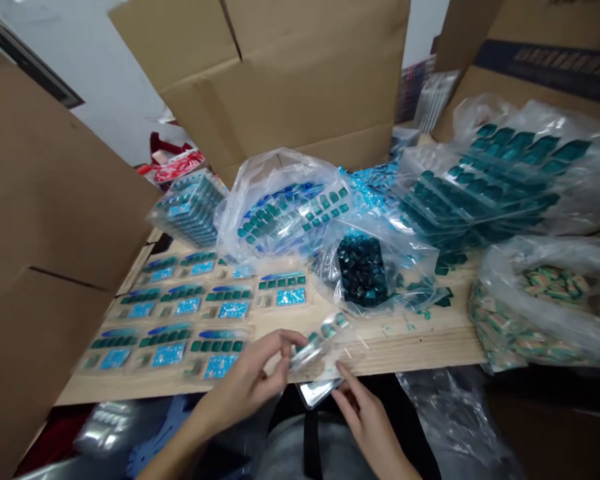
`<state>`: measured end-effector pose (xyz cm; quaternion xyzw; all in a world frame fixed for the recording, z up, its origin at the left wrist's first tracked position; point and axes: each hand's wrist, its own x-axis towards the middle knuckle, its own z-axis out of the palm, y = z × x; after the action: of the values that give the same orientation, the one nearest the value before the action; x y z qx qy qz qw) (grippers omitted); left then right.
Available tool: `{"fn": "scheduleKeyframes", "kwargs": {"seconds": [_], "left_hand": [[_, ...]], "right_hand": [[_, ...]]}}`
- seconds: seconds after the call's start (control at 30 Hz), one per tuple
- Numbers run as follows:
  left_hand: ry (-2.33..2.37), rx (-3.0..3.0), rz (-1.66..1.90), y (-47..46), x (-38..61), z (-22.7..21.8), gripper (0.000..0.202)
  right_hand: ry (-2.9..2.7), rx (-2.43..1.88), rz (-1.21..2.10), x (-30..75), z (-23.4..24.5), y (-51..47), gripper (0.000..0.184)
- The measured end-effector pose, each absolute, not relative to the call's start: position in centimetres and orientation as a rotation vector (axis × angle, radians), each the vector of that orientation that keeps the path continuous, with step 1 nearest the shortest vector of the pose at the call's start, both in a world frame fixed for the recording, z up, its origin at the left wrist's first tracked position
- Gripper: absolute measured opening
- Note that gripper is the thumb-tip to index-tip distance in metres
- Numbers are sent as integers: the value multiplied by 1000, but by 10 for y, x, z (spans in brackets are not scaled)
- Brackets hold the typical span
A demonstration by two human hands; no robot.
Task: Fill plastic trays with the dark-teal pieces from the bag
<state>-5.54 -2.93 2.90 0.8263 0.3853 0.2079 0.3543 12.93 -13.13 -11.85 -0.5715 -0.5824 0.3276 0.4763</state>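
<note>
Wooden tabletop (pixel 420 350) runs across our view, its near edge just above our grey trousers (pixel 310 450). Our two hands work at that edge, close together but not touching each other. Our left hand (pixel 245 383) is curled, with fingers and thumb pinching a clear packet (pixel 320 347) of small green tiles. Our right hand (pixel 367 423) sits lower and looser, its fingers spread, with the fingertips (pixel 343 377) against a silver card (pixel 314 393) that juts out beneath the packet, past the tabletop's edge.

Just left of our hands, blister cards (pixel 190 320) with green tiles and blue labels lie in three rows, the nearest almost at our left hand. To the right, a strip of bare wood gives open room, with a few loose green bits (pixel 425 297) scattered beyond it.

Farther on sit a small bag of dark tiles (pixel 363 270), a bag of green and blue cards (pixel 280 213), and a big bag of stacked cards (pixel 490 173). A bag of patterned pieces (pixel 530 307) slumps at the right end. A wrapped stack of cards (pixel 190 207) leans at the far left. Cardboard flaps (pixel 50 233) wall off the left side, and a tall carton (pixel 275 80) rises behind everything.
</note>
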Motion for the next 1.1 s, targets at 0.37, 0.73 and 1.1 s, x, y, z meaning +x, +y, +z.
{"fn": "scheduleKeyframes", "kwargs": {"seconds": [0.37, 0.73, 1.1], "left_hand": [[1096, 2729, 1336, 114, -13, 84, 8], [1159, 2835, 806, 196, 51, 33, 8], [1128, 2653, -366, 124, 127, 0, 50]], "right_hand": [[-1214, -1438, 984, 125, -132, -131, 44], [-1287, -1391, 1059, 128, -131, -135, 42], [-1272, -1335, 1311, 126, -113, -126, 48]]}}
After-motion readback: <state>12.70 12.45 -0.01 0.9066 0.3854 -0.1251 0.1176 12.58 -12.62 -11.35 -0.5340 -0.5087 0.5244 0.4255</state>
